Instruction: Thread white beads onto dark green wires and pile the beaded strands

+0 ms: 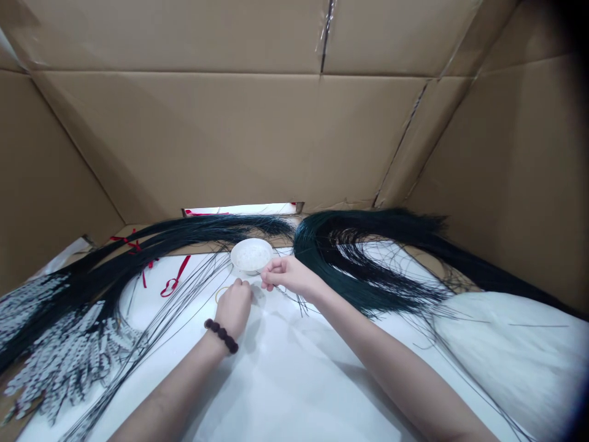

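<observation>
While the right hand (286, 274) pinches narrow near the white bowl (249, 255), the left hand (235, 307) curls palm-down, its grip hidden.

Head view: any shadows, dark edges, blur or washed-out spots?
Head view: dark, blurred band down the right edge, widest at the top corner; the white bundle goes soft toward that edge. Head view: soft shadow beside the right forearm on the white surface. Head view: pale contents of the white bowl blend in; fingertip detail on the right hand is too small to read.
</observation>
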A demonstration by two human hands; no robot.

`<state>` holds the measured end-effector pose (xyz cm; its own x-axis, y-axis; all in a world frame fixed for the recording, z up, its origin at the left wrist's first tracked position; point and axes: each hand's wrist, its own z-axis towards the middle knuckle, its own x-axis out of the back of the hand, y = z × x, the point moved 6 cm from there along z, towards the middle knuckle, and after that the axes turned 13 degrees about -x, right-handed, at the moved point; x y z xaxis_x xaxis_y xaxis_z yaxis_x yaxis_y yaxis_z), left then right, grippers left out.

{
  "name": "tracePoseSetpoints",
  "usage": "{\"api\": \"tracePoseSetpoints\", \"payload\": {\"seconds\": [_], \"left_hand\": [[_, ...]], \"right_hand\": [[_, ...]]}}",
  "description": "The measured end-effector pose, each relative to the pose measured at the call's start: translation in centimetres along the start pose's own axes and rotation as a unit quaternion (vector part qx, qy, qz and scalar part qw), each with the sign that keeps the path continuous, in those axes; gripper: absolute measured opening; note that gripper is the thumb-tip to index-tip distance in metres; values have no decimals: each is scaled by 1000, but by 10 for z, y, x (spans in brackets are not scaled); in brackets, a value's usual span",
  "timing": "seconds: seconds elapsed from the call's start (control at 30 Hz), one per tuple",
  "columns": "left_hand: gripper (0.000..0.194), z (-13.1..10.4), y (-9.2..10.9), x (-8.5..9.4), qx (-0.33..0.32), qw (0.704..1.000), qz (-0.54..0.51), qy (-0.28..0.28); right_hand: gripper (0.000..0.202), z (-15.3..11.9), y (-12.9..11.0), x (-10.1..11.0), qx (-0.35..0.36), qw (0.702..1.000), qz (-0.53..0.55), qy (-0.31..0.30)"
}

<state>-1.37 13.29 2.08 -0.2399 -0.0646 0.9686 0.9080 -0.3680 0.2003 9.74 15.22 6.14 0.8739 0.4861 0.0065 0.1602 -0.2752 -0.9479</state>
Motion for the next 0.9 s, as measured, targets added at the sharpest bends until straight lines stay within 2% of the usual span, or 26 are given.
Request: {"api": "tracePoseSetpoints", "payload": {"seconds": [0.13,0.27,0.47,0.63,0.7,0.73,0.83,0.9], "left_hand": [[24,-1,12,-1,-10,1000,7,-14],[24,-2,13,1,-9,1000,-21,-11],[18,-1,5,7,0,990,-126,62],[18,1,11,34,-27,956,-265,126],[17,1,17,45,-45,931,-335,142],[16,0,20,49,-50,907,-389,152],[14,-2,25,55,-45,812,-554,176],[12,-4,27,54,-32,774,-609,171]], "right_hand": [[4,-2,0,-3,-6,1000,23,-14],[2,-4,-1,-4,-6,1000,26,-15],[7,-6,-2,-3,-6,1000,12,16],[3,-8,-4,-4,12,1000,2,9],[2,-10,-7,-5,20,1000,4,4],[2,-12,-8,-5,23,1000,5,5],[4,-17,-13,-3,22,1000,10,19],[4,-20,-16,-2,24,999,9,28]]}}
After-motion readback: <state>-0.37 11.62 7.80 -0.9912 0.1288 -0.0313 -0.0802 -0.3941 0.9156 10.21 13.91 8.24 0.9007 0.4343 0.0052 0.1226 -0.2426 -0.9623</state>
